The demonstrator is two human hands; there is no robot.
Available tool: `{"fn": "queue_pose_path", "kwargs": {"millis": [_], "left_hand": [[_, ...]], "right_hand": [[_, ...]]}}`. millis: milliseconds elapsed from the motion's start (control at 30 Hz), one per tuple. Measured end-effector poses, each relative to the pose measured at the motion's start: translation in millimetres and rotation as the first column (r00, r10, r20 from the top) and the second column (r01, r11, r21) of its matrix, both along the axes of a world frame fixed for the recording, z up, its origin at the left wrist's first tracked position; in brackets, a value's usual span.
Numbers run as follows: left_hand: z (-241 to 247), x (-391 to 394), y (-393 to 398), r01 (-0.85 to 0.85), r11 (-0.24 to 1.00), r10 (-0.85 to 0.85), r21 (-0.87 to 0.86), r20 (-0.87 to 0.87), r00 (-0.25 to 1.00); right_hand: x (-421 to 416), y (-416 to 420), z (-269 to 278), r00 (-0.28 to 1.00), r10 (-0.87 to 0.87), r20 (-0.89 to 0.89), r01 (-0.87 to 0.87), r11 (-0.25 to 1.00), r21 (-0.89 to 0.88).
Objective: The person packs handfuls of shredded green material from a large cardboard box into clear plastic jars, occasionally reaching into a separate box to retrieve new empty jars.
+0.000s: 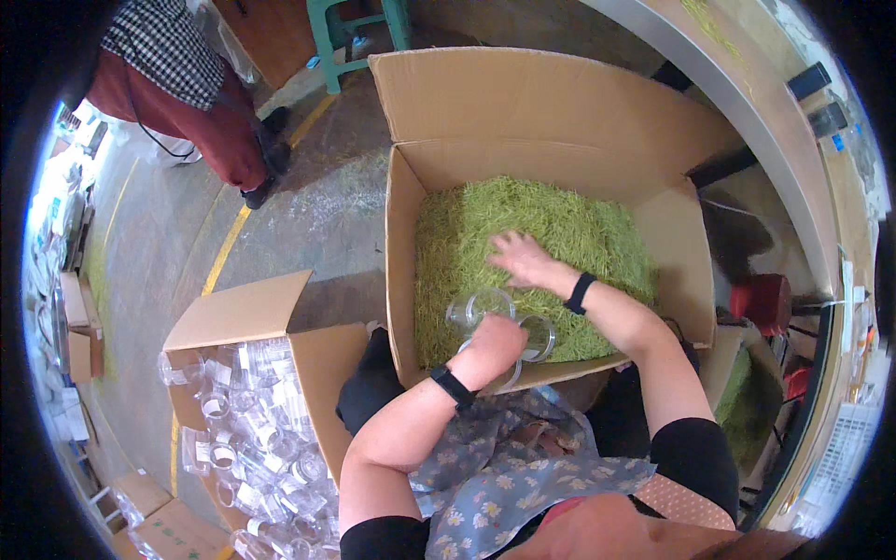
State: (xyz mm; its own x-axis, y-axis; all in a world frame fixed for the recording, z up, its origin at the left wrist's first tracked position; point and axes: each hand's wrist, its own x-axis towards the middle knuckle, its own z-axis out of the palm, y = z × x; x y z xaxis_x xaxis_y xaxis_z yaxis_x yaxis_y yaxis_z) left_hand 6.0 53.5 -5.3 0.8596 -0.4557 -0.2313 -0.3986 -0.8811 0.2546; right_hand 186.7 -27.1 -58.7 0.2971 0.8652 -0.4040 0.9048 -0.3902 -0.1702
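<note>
A big cardboard box point(553, 94) stands before me with its far flap raised, holding a heap of chopped dry green grass point(560, 210). Over the near left part of the heap, my left hand point(493, 344) grips several clear plastic jars point(490, 302) by their rims. The jar mouths face up, and my fingers partly hide them. Bare of any object, my right hand point(523, 260) rests on the grass with its fingers spread. It is apart from the jars, farther into the box.
At the lower left, an open carton point(329, 392) holds many labelled clear jars point(269, 434). A person point(210, 119) stands at the upper left near a green plastic stool point(336, 42). A table edge point(777, 133) curves along the right, above a red stool point(759, 304).
</note>
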Motion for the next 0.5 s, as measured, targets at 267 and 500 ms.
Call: {"fn": "queue_pose_path", "kwargs": {"millis": [267,500], "left_hand": [[6.1,3.0,1.7,0.06,0.988,-0.053,-0.145,0.055,0.997],[6.1,5.2,1.3,0.046,0.986,-0.045,-0.161,0.012,0.999]], "right_hand": [[25.0,-103.0,11.7,0.846,-0.479,-0.235,0.528,0.691,0.494],[-24.7,-114.7,43.8,0.943,-0.311,-0.119,0.325,0.937,0.129]]}}
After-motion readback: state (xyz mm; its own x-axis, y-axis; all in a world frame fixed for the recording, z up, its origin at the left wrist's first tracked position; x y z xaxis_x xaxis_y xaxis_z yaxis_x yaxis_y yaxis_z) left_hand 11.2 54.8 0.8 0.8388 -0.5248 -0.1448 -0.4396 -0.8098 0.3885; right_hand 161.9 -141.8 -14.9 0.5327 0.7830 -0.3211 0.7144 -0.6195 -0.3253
